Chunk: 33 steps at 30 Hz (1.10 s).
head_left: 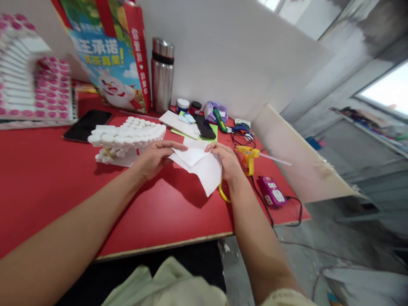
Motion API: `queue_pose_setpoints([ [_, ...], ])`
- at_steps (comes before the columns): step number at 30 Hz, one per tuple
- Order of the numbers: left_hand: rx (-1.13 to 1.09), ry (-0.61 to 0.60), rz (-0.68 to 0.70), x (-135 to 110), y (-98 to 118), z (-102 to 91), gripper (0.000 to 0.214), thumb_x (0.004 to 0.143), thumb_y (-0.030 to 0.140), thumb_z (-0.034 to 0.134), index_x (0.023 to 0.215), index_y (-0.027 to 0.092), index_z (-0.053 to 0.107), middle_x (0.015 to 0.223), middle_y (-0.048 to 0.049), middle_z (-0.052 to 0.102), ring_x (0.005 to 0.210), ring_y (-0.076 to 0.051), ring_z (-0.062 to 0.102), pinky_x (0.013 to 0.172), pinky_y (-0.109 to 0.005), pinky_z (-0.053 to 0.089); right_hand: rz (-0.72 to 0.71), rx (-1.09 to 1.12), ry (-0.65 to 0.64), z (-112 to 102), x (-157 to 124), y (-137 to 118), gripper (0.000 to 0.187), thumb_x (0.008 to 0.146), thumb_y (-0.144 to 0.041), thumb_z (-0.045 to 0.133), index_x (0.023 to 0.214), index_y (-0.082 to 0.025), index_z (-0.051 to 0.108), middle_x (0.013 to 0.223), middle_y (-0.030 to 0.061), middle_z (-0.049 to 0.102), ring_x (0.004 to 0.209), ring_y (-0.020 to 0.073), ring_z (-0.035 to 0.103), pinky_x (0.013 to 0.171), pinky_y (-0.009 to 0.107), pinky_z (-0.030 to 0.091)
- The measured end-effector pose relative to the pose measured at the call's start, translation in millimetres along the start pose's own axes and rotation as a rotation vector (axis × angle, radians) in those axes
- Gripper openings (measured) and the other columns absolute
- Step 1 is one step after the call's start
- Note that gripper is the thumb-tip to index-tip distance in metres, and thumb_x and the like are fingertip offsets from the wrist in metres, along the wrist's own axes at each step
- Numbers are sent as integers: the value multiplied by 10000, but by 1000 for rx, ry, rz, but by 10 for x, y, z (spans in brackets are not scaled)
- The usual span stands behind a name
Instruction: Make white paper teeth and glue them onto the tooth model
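Observation:
A white sheet of paper point(208, 173), partly folded over, is held above the red table between both my hands. My left hand point(155, 158) pinches its left edge with the thumb on top. At the upper right edge, my right hand point(225, 159) grips it between thumb and fingers. Left of the paper stands a small white model point(127, 135) built of round white pieces, close to my left hand. Beneath my right wrist a yellow ring-shaped handle point(224, 193) shows; the rest of it is hidden.
A yellow glue gun point(249, 158) and a purple power socket point(272, 192) with cords lie to the right. Behind are a steel flask point(162, 74), a printed bag point(108, 59), a green cutter point(220, 120) and small jars point(182, 105). A phone point(87, 125) lies left. The table's front edge point(165, 246) is near.

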State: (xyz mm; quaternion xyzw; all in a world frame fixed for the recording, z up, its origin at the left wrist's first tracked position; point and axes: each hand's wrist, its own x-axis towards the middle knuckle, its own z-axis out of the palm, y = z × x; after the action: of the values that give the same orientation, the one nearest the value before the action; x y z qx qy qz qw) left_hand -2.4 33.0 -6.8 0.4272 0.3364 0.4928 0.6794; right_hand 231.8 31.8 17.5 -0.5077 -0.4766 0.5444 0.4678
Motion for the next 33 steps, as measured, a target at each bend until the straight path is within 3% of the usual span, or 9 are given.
queue_pose_setpoints([
  [5,27,-27,-17,-23,4,-15,223,705,206,721,871,161,863,851,-87,766,726,-149,607,611,-215,484,-35,-6,17,-56,11,1,126,617,-274,636,695,-198,701,598,-16,597,518,130,481,485,259,337],
  [7,28,-15,-11,-32,4,-11,202,754,274,746,872,164,867,932,-93,778,735,-138,587,591,-201,473,-85,-70,3,-87,28,26,135,672,-308,639,685,-194,709,636,-1,628,568,141,532,530,270,386],
  [10,-10,3,-59,-40,-9,18,209,740,341,845,846,162,868,920,-96,781,738,-129,604,611,-196,486,-259,-233,16,-69,42,73,222,816,-384,653,763,-191,748,830,44,726,784,182,661,684,296,480],
  [13,-55,-34,-140,-49,-35,72,271,666,295,929,891,156,870,879,-100,783,729,-131,635,615,-203,484,-525,-388,22,53,9,106,227,854,-400,755,979,-214,785,1026,58,736,888,180,674,769,315,511],
  [16,-106,-37,-164,-62,-59,128,282,639,243,934,895,146,868,819,-101,780,665,-129,623,547,-211,429,-719,-506,-32,205,-54,119,194,865,-354,796,1012,-228,781,953,41,726,821,168,640,765,328,522],
  [21,-123,-10,-179,-71,-78,165,251,605,216,942,828,134,861,711,-76,748,577,-91,561,490,-194,356,-861,-622,-50,294,-98,145,135,965,-314,710,880,-218,751,833,36,745,791,179,648,753,340,516],
  [24,-103,-18,-205,-82,-78,170,256,606,224,944,828,126,862,696,-69,739,564,-75,536,486,-181,355,-875,-685,-57,274,-100,159,185,1007,-261,637,850,-209,719,837,37,741,800,174,659,785,330,503],
  [28,-50,-29,-222,-104,-69,179,249,633,237,930,854,140,868,749,-66,753,571,-67,523,487,-180,362,-757,-774,-43,268,-107,169,214,1031,-259,543,852,-205,648,870,45,703,797,169,623,771,310,465],
  [33,-11,-72,-226,-109,-41,171,301,647,274,920,917,150,872,815,-78,770,613,-77,551,515,-187,389,-611,-678,36,267,-85,178,304,1021,-369,552,759,-215,577,730,0,622,686,150,551,690,296,416],
])
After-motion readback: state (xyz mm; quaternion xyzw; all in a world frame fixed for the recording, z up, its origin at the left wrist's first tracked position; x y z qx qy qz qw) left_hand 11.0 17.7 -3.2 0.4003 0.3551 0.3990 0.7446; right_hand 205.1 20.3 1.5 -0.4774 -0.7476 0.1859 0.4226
